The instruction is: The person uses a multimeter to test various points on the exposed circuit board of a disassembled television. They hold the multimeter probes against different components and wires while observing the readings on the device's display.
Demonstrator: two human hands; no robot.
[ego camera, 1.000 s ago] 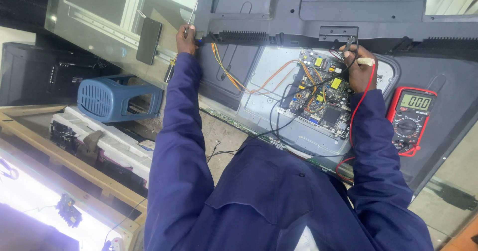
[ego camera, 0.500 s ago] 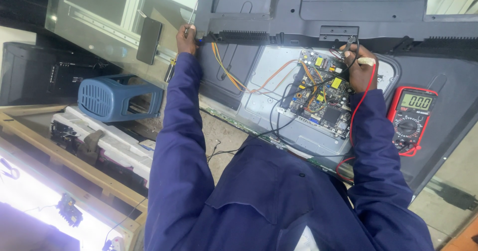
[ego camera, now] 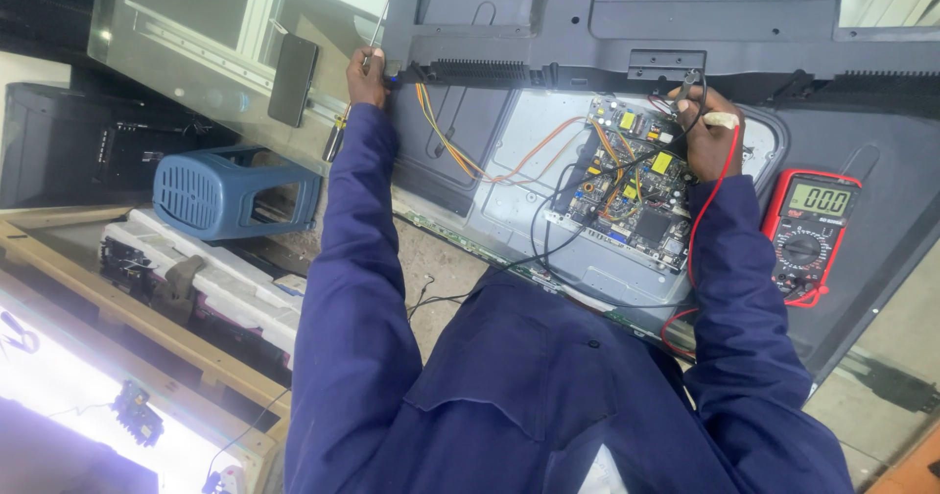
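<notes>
A flat-screen television lies face down with its grey back cover (ego camera: 607, 24) lifted off the metal rear panel (ego camera: 534, 151). My left hand (ego camera: 367, 75) is closed on a thin metal tool with a blue handle at the cover's left corner. My right hand (ego camera: 710, 132) pinches the test probes, with red and black leads, at the upper right edge of the green circuit board (ego camera: 627, 186). Orange wires (ego camera: 460, 151) run from the board toward the left. A red multimeter (ego camera: 808, 230) lies on the panel just right of my right arm, its display lit.
A blue plastic stool (ego camera: 235, 192) lies on its side at the left. A dark phone (ego camera: 294, 80) rests on the glass surface near my left hand. A wooden frame (ego camera: 147, 329) and a glowing white panel (ego camera: 59, 406) fill the lower left.
</notes>
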